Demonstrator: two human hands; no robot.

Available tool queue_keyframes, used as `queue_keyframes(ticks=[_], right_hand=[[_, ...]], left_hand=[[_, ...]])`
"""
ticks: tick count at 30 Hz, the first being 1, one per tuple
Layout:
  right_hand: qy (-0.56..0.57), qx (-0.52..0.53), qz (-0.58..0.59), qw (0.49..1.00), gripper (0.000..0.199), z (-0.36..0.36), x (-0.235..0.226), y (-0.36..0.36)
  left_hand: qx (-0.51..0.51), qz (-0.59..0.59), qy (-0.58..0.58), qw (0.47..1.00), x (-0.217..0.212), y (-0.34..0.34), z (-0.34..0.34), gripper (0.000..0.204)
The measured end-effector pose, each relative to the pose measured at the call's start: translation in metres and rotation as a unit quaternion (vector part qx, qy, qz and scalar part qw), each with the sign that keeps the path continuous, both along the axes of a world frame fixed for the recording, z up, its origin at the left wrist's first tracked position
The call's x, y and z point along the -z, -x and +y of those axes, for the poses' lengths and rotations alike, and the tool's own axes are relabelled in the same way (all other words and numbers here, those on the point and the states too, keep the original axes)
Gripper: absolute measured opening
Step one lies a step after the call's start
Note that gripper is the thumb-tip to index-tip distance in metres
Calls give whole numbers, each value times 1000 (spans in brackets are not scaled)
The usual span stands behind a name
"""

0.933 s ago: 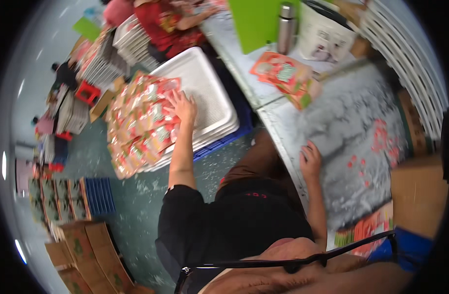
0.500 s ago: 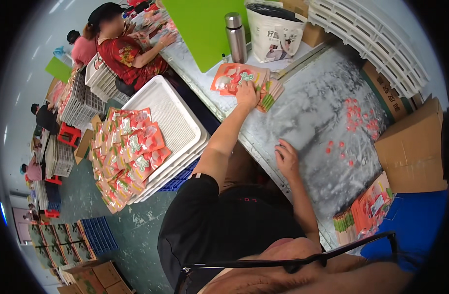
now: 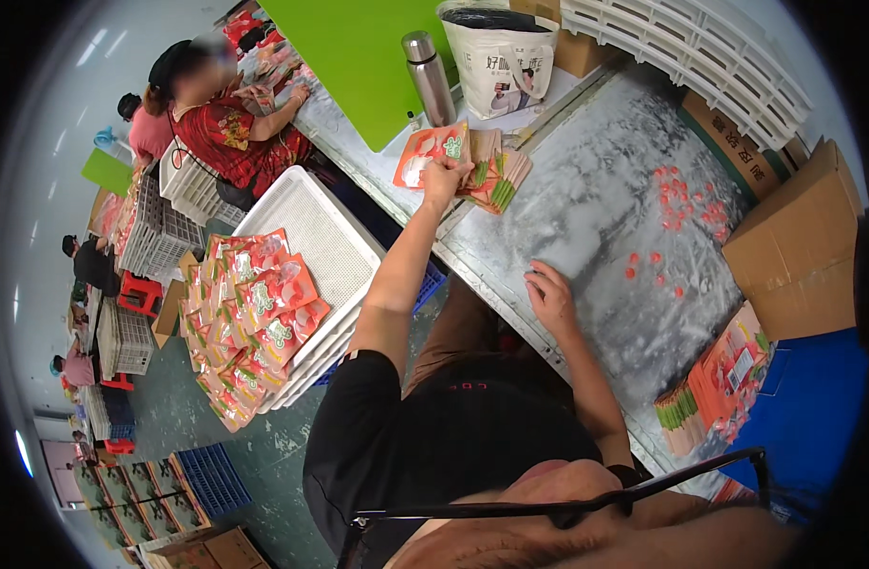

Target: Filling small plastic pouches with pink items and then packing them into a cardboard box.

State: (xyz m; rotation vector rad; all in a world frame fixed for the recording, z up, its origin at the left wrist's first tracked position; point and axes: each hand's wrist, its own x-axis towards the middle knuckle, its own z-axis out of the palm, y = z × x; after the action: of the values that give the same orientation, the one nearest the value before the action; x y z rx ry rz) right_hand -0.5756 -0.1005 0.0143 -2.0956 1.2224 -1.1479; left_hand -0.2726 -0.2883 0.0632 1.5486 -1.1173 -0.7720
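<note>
At the far part of the worktable, my left hand (image 3: 444, 180) grips the near edge of a red-and-white plastic pouch (image 3: 425, 147). Fanned beside it, just right of the hand, lies a pile of similar pouches (image 3: 499, 178) showing tan and green edges. My right hand (image 3: 551, 301) rests at the table's near edge, fingers loosely bent and apart, with nothing in it. Small red pieces (image 3: 676, 209) are scattered on the frosty-looking grey tabletop (image 3: 586, 218) beyond it. A stack of the same pouches (image 3: 724, 375) stands at the right end.
To the left, a white tray stack (image 3: 344, 228) carries many filled red pouches (image 3: 254, 313). A steel flask (image 3: 430, 81), a white bag (image 3: 499, 66) and a green board (image 3: 359, 57) stand at the back. Cardboard boxes (image 3: 795, 247) line the right. A co-worker in red (image 3: 231, 133) sits far left.
My left hand has drawn left and a little nearer, with a pouch now apart from the fanned pile. My right hand has hardly moved. The view has shifted slightly.
</note>
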Motion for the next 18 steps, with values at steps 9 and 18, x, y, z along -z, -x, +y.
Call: queue_keyframes(ticks=[9, 18], right_hand=[[235, -18, 95, 967, 40, -8, -79, -11], [201, -4, 105, 974, 22, 18, -61, 18]], left_hand=[[285, -81, -36, 954, -23, 85, 155, 26], [212, 291, -129, 924, 18, 128, 187, 11]])
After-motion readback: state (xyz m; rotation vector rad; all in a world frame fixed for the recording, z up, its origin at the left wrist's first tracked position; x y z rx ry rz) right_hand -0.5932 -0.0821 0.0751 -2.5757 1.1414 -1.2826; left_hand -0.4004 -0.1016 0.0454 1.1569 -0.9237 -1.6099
